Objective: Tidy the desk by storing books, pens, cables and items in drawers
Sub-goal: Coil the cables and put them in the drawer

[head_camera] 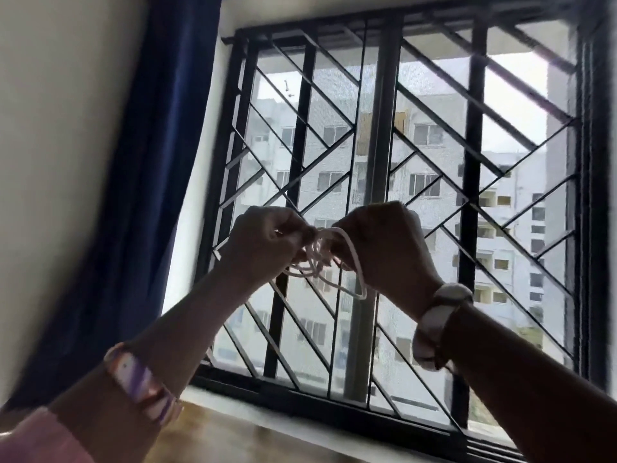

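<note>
A thin white cable (337, 262) hangs in several loops between my two hands, raised in front of the window. My left hand (267, 242) pinches the bundle from the left, fingers closed on it. From the right, my right hand (384, 242) grips the same loops, with one loop drooping below it. The hands nearly touch at the cable. No desk, drawer, book or pen is in view.
A black-framed window with a diagonal metal grille (384, 162) fills the view behind the hands. A dark blue curtain (140, 195) hangs at the left beside a pale wall. A wooden sill (233, 436) runs along the bottom. Both wrists wear bangles.
</note>
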